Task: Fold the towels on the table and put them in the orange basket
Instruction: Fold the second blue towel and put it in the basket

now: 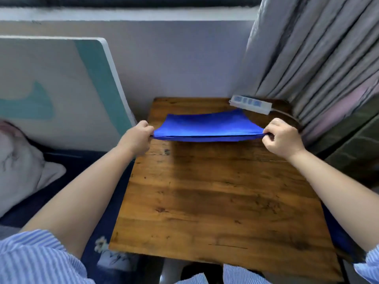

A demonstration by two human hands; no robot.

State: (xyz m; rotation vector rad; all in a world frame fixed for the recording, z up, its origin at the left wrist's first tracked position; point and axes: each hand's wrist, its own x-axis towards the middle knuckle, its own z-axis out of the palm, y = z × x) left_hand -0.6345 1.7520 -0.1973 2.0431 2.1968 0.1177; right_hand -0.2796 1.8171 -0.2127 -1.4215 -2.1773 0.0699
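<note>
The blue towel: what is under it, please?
Under the raised near edge of the blue towel, the wooden table shows in shadow. Its far part covers the table, so anything lying beneath there cannot be seen.

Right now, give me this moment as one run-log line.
step: folding | towel: blue, doubled, stretched above table | left hand: pinches left end | right hand: pinches right end | basket: not in view
</note>
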